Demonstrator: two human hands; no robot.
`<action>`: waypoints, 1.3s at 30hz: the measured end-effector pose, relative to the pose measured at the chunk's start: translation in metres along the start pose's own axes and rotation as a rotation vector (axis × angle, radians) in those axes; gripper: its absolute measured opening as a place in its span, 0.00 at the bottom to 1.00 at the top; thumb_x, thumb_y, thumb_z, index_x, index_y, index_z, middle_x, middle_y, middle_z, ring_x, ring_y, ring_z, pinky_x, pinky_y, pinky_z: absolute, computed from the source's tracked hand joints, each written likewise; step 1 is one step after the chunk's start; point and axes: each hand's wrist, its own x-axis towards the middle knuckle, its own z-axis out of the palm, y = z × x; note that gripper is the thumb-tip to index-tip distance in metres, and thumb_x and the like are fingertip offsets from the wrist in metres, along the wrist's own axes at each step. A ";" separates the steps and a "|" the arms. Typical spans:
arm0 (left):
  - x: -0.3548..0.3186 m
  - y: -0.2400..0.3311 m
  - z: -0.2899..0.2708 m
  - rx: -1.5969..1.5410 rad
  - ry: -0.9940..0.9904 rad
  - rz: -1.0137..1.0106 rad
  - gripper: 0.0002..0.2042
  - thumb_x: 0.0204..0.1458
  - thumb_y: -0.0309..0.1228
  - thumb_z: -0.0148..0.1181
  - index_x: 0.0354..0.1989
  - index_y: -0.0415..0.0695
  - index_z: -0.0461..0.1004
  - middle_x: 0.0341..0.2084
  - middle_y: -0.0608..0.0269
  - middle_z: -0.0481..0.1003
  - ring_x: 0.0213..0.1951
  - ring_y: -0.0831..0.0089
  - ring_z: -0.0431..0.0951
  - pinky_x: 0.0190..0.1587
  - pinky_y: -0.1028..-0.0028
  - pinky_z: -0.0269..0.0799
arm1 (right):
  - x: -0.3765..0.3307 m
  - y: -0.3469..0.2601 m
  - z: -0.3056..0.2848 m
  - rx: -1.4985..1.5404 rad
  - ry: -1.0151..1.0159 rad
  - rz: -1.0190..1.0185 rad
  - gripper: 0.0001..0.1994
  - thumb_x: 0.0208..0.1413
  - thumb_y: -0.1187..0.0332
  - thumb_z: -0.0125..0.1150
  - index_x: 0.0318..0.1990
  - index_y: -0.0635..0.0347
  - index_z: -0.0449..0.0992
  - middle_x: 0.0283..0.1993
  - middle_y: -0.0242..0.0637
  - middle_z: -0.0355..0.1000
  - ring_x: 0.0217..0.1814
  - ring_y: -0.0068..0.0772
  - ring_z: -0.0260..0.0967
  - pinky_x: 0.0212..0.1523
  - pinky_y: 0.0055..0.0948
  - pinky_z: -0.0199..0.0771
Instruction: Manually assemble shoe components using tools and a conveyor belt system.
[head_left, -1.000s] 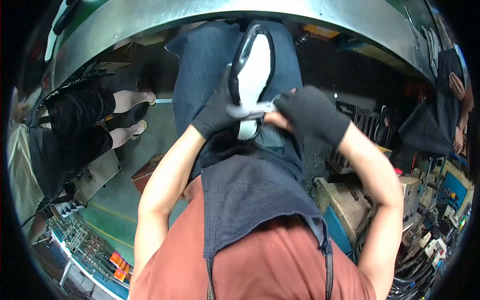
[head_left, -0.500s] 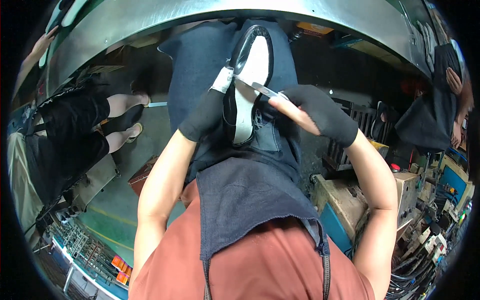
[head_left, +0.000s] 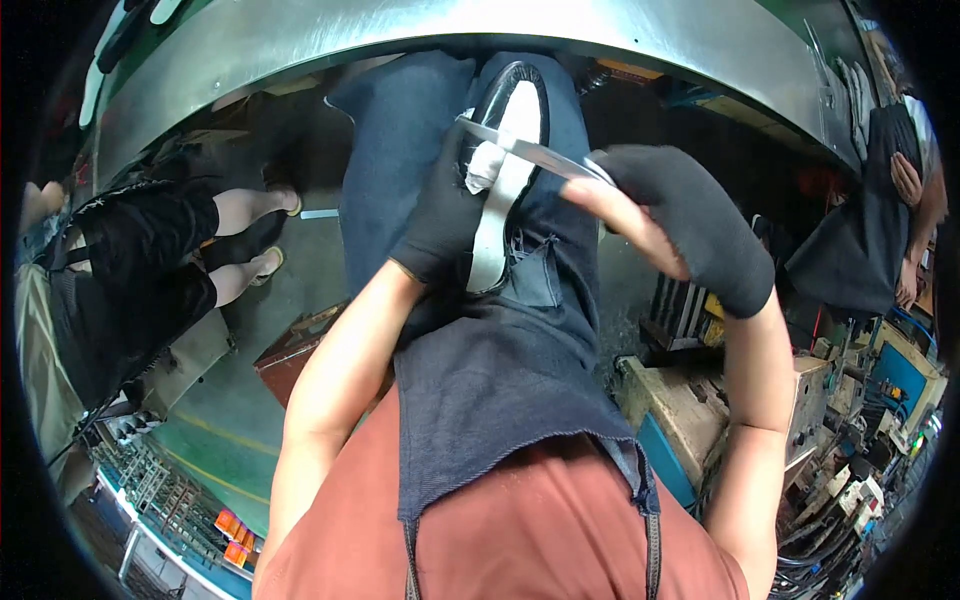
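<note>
A black shoe (head_left: 492,240) lies on my lap with its pale underside up and its toe pointing away from me. My left hand (head_left: 442,205), in a black glove, grips the shoe's left side. A white-wrapped finger presses across the middle of the underside. In my right hand (head_left: 690,225), also black-gloved with bare fingertips, is a knife (head_left: 548,158) with a long flat metal blade. The blade reaches leftward over the shoe, just beyond the wrapped finger; whether it touches the shoe I cannot tell.
A metal bench (head_left: 420,22) curves along the far side. Worn machinery (head_left: 675,400) stands near my right elbow, and a reddish-brown box (head_left: 290,365) is by my left forearm. One person (head_left: 130,250) sits at left; another (head_left: 860,220) is at far right.
The wrapped finger has moved from the shoe's left edge onto its underside. My right hand has shifted right and slightly nearer, showing more of the blade. The shoe has barely moved.
</note>
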 end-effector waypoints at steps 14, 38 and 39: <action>0.002 -0.019 -0.017 -0.040 -0.364 -0.073 0.33 0.54 0.35 0.66 0.66 0.39 0.58 0.58 0.50 0.68 0.59 0.62 0.69 0.61 0.67 0.66 | 0.019 0.037 0.060 0.055 0.072 -0.018 0.21 0.65 0.52 0.52 0.35 0.63 0.78 0.31 0.51 0.74 0.33 0.53 0.73 0.34 0.41 0.71; 0.114 0.036 -0.070 -0.711 -0.309 -0.319 0.19 0.56 0.34 0.63 0.54 0.40 0.72 0.41 0.62 0.79 0.43 0.73 0.79 0.48 0.71 0.76 | -0.038 0.086 0.151 0.900 0.409 0.784 0.42 0.64 0.32 0.29 0.22 0.62 0.78 0.21 0.40 0.75 0.26 0.33 0.72 0.38 0.26 0.70; 0.139 0.109 -0.066 -0.511 -0.266 -0.288 0.20 0.57 0.37 0.62 0.55 0.40 0.71 0.40 0.61 0.78 0.41 0.73 0.79 0.45 0.72 0.76 | -0.045 0.095 0.151 0.910 0.434 0.783 0.42 0.63 0.31 0.30 0.22 0.62 0.77 0.21 0.41 0.76 0.26 0.33 0.73 0.38 0.27 0.71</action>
